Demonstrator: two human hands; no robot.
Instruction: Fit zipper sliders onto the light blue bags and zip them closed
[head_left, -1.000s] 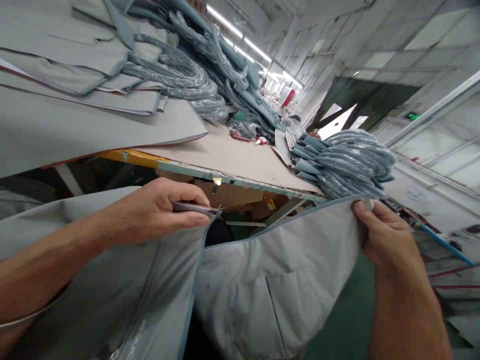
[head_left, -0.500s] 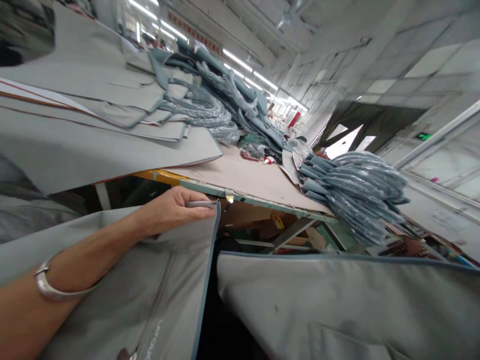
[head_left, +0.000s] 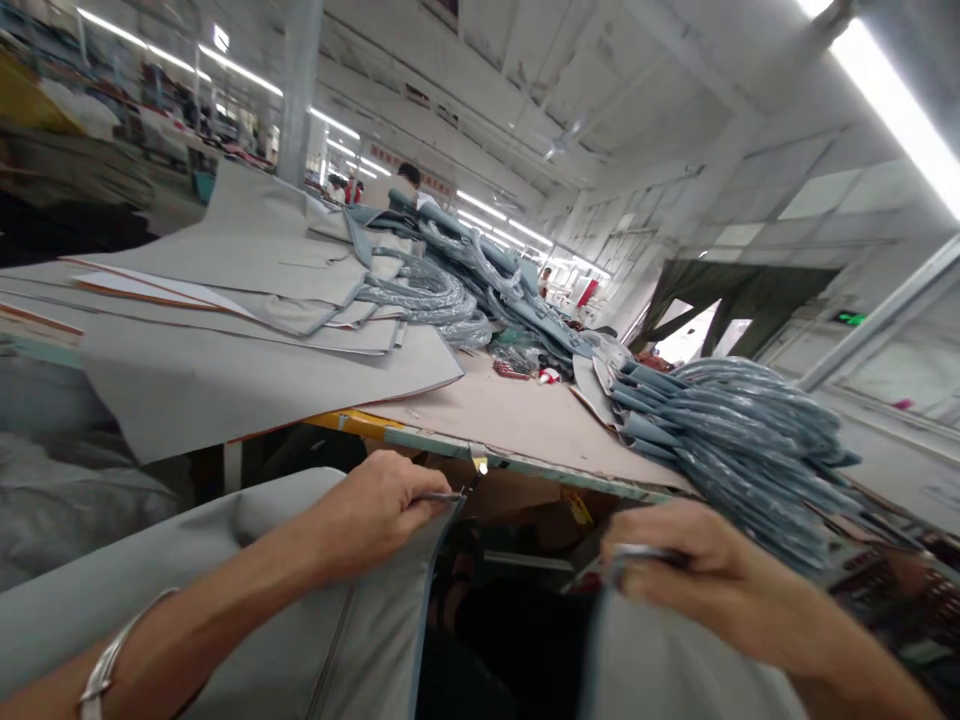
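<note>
My left hand (head_left: 379, 510) pinches the top corner of a grey fabric panel (head_left: 382, 630) with a thin blue-grey bound edge. A zipper (head_left: 334, 640) runs down that panel below my wrist. On the other side of a dark gap, my right hand (head_left: 697, 560) grips the upper edge of another grey fabric piece (head_left: 667, 660). That hand is slightly blurred, but its thumb and fingers are closed on the cloth. Both pieces hang down toward the bottom of the view, in front of the table. Whether they join lower down is hidden.
Ahead is a work table (head_left: 517, 415) with a green-edged top. Flat grey panels (head_left: 285, 390) overhang its left side. Blue-grey pieces in clear plastic (head_left: 735, 430) are heaped at the right, with more plastic-wrapped bundles (head_left: 435, 285) behind. A metal pillar (head_left: 300, 95) rises beyond.
My right hand has come into view, holding the right-hand fabric, whose edge has moved right and turned downward. My left hand keeps its corner and appears lower as the view tilts up.
</note>
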